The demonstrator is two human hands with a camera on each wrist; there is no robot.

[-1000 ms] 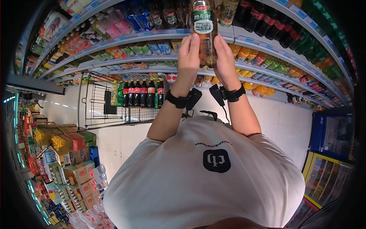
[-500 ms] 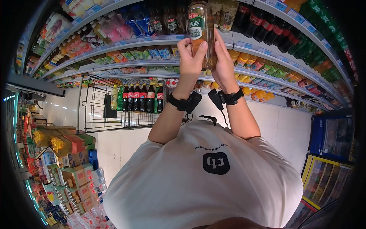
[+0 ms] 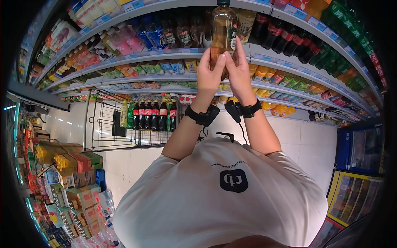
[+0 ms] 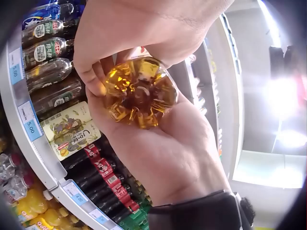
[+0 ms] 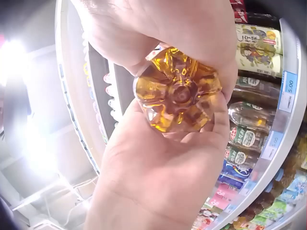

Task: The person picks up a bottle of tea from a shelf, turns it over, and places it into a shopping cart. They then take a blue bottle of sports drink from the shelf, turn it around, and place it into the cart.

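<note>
The bottle (image 3: pixel 223 31) is clear plastic, filled with amber drink. It stands upright, raised before the shelves. Its green-and-white label faces right.

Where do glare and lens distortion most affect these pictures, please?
Head view: fisheye bends the shelves into arcs, corners black. Left wrist view: white glare at right; bottle base sharp. Right wrist view: glare at left, right hand softly blurred.

Stocked drink shelves (image 3: pixel 289 66); wire cart (image 3: pixel 124 124) (cola bottles inside)
</note>
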